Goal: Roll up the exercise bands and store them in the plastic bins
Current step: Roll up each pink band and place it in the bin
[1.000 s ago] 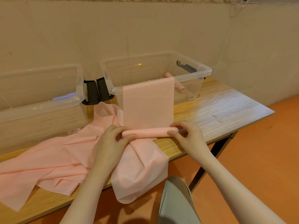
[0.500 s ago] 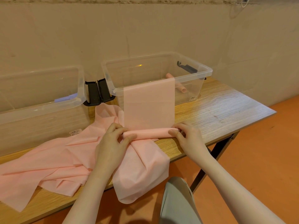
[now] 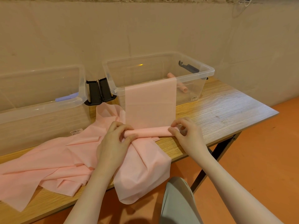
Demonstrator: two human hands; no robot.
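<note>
A pink exercise band (image 3: 150, 104) hangs flat from the front rim of the right clear bin (image 3: 208, 73) down to the table, where its lower end is wound into a roll (image 3: 150, 132). My left hand (image 3: 113, 141) grips the roll's left end with curled fingers and thumb. My right hand (image 3: 186, 135) pinches the right end. More loose pink bands (image 3: 48, 165) lie crumpled on the table to the left and hang over its front edge. A rolled pink band (image 3: 182, 88) lies inside the right bin.
A second clear bin (image 3: 40, 109) stands at the left with a pale purple item (image 3: 64, 98) inside. Black latches (image 3: 98, 92) sit between the two bins. The wooden table (image 3: 226, 109) ends at the right, over an orange floor. A wall rises close behind the bins.
Both hands have stayed on the roll's ends and turned it slightly. The roll sits a touch closer to the bin, and the hanging stretch of band looks a little shorter.
</note>
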